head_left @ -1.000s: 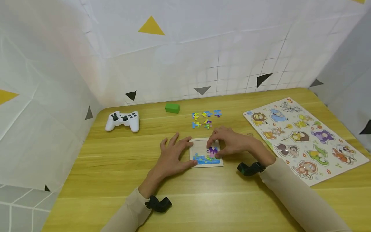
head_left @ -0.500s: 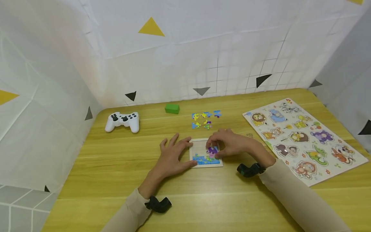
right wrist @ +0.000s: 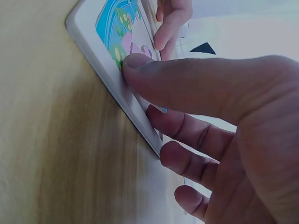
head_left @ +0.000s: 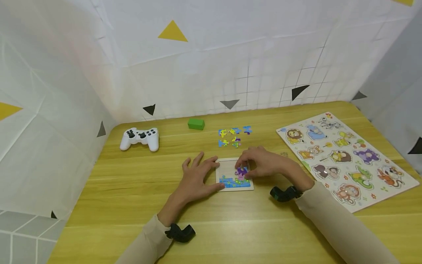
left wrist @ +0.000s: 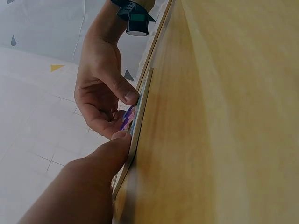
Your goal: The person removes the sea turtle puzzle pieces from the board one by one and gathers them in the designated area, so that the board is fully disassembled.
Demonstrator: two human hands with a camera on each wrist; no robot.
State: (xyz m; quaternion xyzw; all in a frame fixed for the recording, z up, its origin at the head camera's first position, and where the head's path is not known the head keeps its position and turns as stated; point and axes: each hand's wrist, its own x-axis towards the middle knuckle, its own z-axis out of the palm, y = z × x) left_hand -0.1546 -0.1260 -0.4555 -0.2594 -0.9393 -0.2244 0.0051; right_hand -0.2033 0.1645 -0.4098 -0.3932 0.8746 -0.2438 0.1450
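Note:
A small jigsaw puzzle tray [head_left: 227,189] with a pale wooden rim lies on the table, its lower part filled with blue and green pieces. My left hand [head_left: 197,179] rests at the tray's left side, fingers spread, thumb on the lower left corner and index finger near the upper left one. Over the tray's right side, my right hand [head_left: 262,162] holds a purple puzzle piece [head_left: 241,171] between thumb and curled fingers. In the right wrist view the thumb [right wrist: 140,63] presses down by the pink and green pieces. Part of the purple piece is hidden by the fingers.
Several loose puzzle pieces [head_left: 223,143] lie behind the tray. A green block [head_left: 196,124] and a white game controller [head_left: 140,138] stand toward the back left. On the right lies a large animal puzzle board [head_left: 343,168]. A white cloth wall [head_left: 204,80] borders the table's back.
The right fingers shift very slightly at the purple piece, which stays at the tray's right side. The left hand keeps its place on the tray.

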